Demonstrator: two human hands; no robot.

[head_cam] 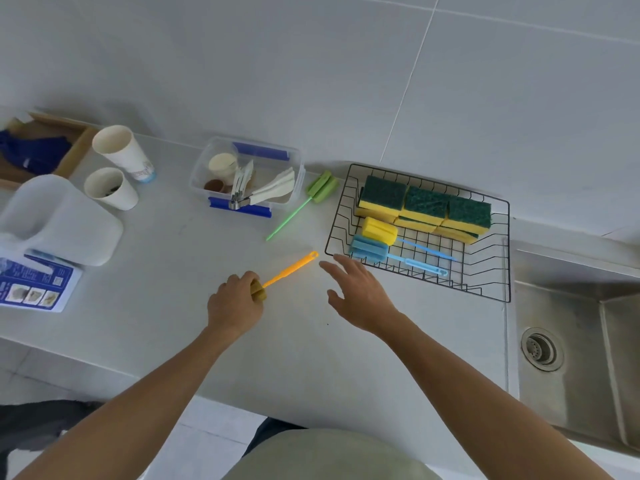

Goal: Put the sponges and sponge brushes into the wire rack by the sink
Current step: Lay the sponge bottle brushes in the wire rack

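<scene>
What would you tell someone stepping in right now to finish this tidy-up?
Left hand: closed around the sponge head of the orange sponge brush, handle pointing toward the wire rack.
Right hand: open and empty, hovering at the rack's near-left corner.
Done: the green-and-yellow sponges are stacked at the back of the rack; the yellow sponge brush and blue sponge brush lie in front of them.
Left: put the orange brush in, then fetch the green sponge brush lying on the counter between the clear plastic box and the rack.
</scene>
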